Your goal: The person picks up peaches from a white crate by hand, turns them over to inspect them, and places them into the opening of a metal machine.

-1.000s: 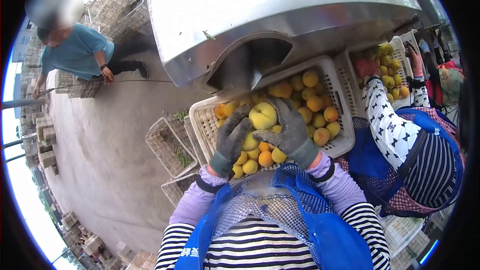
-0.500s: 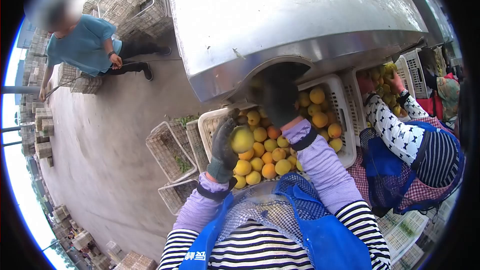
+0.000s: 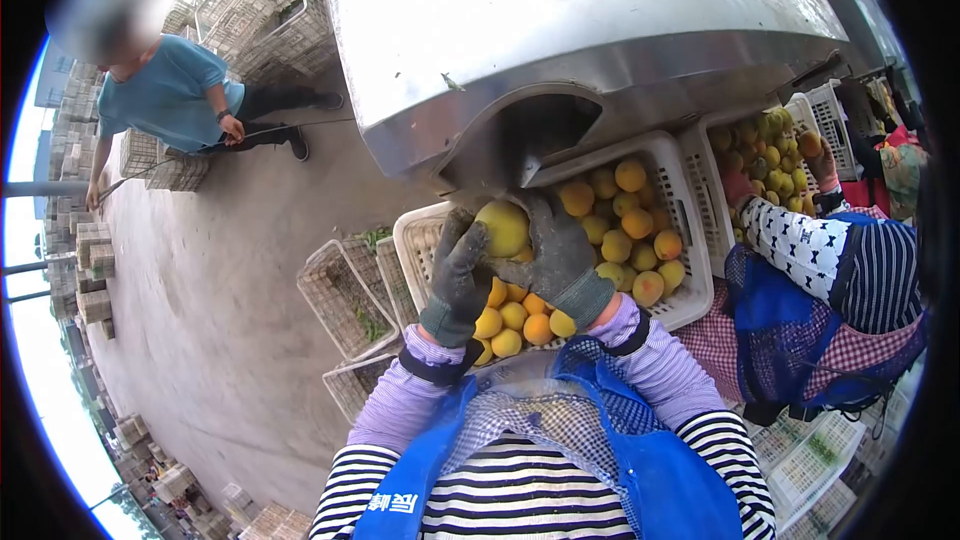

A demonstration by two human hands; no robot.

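Evidently mid-sorting, the left hand (image 3: 458, 278) and right hand (image 3: 558, 258), gloved fingers grasping one large yellow peach (image 3: 503, 228), hold it just above the fruit-filled white crate (image 3: 690, 200) below the steel chute (image 3: 540, 135); next, judging and placing it calls for care.

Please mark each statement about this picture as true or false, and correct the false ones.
1. Both gloved hands hold one large yellow fruit. True: the left hand and the right hand grip the yellow fruit together.
2. The white crate under the hands is empty. False: the white crate holds many yellow and orange fruits.
3. The hands are bare. False: both wear dark grey gloves.
4. A metal chute opening is above the crate. True: the metal chute opens just over it.
5. The person in a blue shirt stands at the right. False: that person in a blue shirt is at the upper left.
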